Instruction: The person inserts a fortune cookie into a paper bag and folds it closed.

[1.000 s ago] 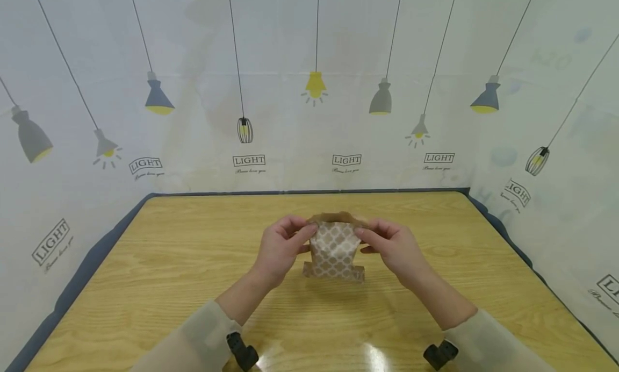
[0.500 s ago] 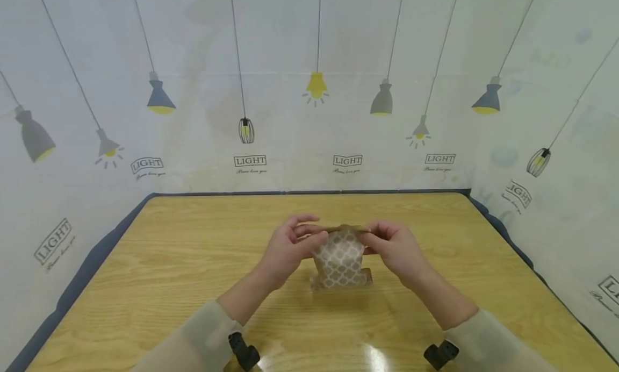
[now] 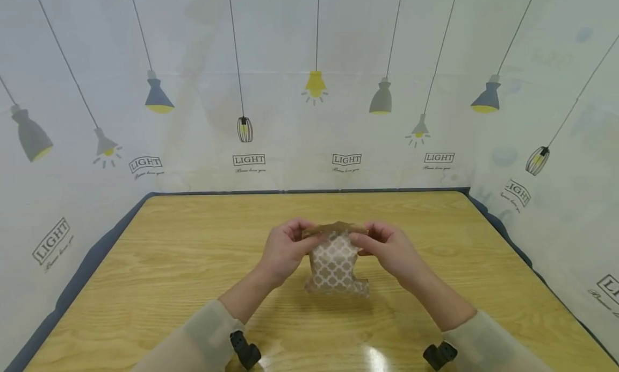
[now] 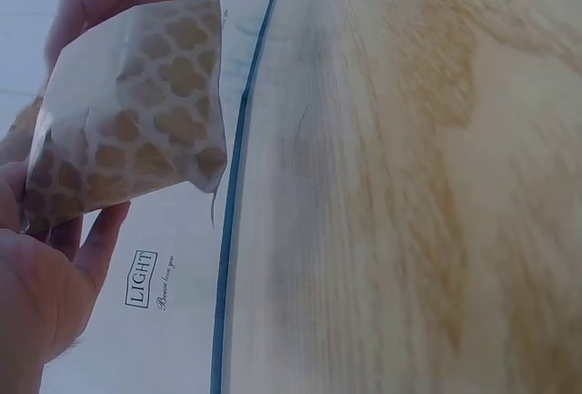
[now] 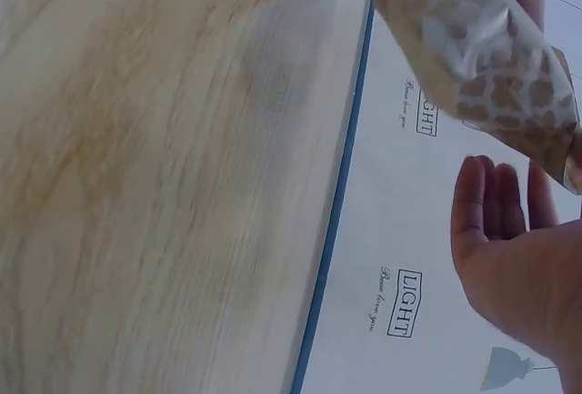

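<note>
A small brown bag (image 3: 333,262), printed with a white lattice pattern, hangs between the two hands above the table. Its top edge is folded into a plain brown strip, while the lower corners stick out sideways. The left hand (image 3: 285,251) pinches the top left corner between thumb and fingers. At the top right corner, the right hand (image 3: 391,248) pinches the bag the same way. In the left wrist view the bag (image 4: 136,103) looks filled out and slightly creased. Its contents are hidden. The right wrist view shows the bag's shiny, crinkled side (image 5: 491,57).
Beneath the hands lies a wood-grain table (image 3: 193,227) with a dark blue edge along the back. White cloth walls (image 3: 280,55) printed with lamps and the word LIGHT surround it on three sides. A black device (image 3: 245,350) sits at each wrist.
The bag's top edge has tipped down toward the person, and the bag has come slightly nearer. The left hand's fingers lifted briefly, then came back to the top left corner.
</note>
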Demonstrator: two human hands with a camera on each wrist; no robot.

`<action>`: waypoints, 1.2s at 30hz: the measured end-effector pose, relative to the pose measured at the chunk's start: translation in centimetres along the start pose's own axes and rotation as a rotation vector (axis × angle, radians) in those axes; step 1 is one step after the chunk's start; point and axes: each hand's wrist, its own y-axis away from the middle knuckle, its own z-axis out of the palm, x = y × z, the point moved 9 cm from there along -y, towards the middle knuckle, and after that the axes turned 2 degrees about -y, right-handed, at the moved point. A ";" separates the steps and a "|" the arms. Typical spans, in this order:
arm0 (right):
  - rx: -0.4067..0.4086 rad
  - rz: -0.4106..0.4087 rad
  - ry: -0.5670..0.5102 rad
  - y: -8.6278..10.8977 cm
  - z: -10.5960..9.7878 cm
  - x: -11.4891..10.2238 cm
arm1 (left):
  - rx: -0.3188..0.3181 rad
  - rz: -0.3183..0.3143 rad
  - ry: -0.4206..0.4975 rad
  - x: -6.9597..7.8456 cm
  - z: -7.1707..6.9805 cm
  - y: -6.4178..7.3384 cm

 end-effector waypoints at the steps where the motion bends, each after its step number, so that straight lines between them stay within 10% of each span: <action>1: -0.021 -0.001 -0.005 0.0 0.2 0.0 | 0.003 0.009 -0.011 0.1 0.0 0.0; 11: 0.010 -0.065 0.022 0.0 -0.2 -0.2 | -0.020 0.119 -0.113 1.0 0.0 0.6; 24: 0.031 -0.063 0.035 -0.1 -0.8 0.0 | -0.134 0.084 -0.126 0.2 0.1 0.3; 36: -0.045 -0.005 -0.004 -0.4 0.4 0.5 | -0.061 0.062 -0.133 0.4 -0.6 0.2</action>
